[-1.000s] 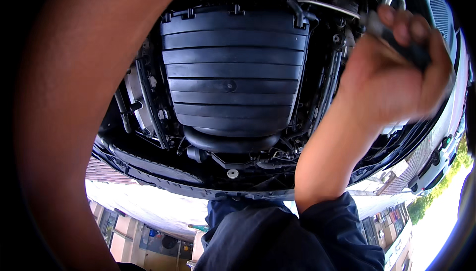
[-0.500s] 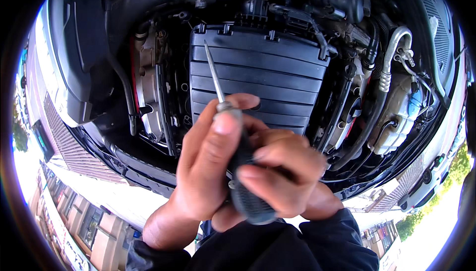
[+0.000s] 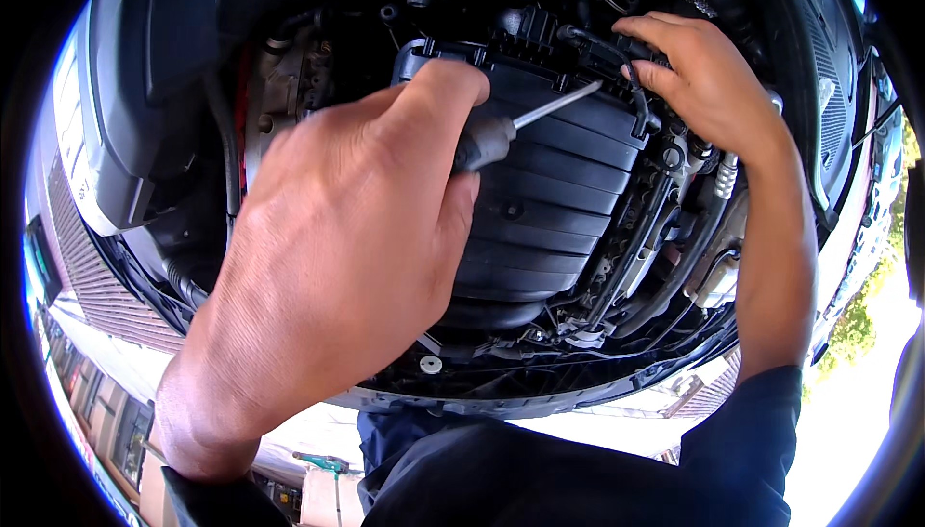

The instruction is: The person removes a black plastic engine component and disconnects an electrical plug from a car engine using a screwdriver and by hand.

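Left hand (image 3: 337, 248) tight on screwdriver (image 3: 493, 140), right hand (image 3: 708, 74), grip unclear, near far-right corner of the black cover (image 3: 554, 190)!

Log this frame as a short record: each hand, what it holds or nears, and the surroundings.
Left hand: grips a screwdriver-like tool
Tool direction: shaft pointing up and right in the picture
Right hand: beside a thin black hose; contact unclear
Centre: black ribbed engine cover
Below cover: small pale disc
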The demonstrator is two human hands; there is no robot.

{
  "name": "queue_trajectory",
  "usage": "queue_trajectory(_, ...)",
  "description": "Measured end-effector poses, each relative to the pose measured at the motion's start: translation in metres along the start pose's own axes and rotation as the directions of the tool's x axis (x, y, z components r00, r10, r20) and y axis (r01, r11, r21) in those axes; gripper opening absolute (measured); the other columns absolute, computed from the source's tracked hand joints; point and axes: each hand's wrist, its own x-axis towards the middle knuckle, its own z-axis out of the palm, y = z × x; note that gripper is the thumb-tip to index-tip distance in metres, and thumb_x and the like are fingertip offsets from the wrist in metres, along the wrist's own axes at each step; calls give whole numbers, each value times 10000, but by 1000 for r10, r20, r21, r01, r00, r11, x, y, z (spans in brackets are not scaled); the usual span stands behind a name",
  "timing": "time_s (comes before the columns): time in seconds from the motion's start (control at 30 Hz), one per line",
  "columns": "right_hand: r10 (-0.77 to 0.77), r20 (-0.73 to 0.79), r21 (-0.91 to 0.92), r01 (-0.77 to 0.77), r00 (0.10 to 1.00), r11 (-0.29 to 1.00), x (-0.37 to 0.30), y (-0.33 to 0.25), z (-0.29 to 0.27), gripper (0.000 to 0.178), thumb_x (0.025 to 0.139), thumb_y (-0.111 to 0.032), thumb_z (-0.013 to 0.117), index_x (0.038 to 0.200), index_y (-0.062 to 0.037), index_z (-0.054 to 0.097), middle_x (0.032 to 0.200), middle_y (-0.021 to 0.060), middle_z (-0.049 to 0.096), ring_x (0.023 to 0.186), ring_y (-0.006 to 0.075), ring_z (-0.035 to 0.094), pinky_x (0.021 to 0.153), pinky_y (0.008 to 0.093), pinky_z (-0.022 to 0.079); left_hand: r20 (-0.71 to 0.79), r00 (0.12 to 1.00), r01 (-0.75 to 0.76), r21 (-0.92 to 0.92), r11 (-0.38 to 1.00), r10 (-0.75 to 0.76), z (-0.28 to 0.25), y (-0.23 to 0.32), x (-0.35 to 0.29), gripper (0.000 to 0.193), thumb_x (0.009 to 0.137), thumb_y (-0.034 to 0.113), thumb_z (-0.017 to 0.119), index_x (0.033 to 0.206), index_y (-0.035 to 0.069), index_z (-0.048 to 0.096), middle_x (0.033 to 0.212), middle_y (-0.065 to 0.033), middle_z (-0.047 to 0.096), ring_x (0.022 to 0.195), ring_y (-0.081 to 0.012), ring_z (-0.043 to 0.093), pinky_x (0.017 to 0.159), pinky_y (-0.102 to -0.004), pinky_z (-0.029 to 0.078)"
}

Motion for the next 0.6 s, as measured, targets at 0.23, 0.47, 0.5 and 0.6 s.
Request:
queue_trajectory(0.23,30,235,33,-39,972,999,11,4,-9,426,1030,-202,611,1432,-64,588,1359,189,635,1291,345,574,1098,458,439,-110,990,-69,154,986,86,2,-4,15,227,884,17,712,1102,-44,690,970,-208,720,833,-316,722,759,-376,553)
queue_trajectory(0.47,18,215,225,-67,977,972,8,26,5,406,1052,-254,592,1427,-99,604,1305,158,651,1246,316,605,1090,418,444,-102,991,-77,62,995,83,4,-12,23,220,890,23,714,1103,-31,712,948,-159,727,824,-239,716,746,-340,553)
queue_trajectory(0.5,33,207,254,-87,978,963,6,28,7,399,1052,-255,596,1419,-101,612,1302,151,655,1232,303,614,1087,410,444,-95,993,-69,41,997,73,4,-14,24,214,895,22,713,1103,-30,713,943,-153,727,824,-222,715,743,-330,552)
queue_trajectory(0.6,58,161,363,-114,985,925,4,30,14,377,1045,-270,619,1376,-94,648,1281,133,676,1210,271,631,1084,386,439,-66,997,-35,-37,999,32,4,-18,25,197,917,18,710,1109,-26,713,939,-129,728,831,-178,710,742,-303,552)
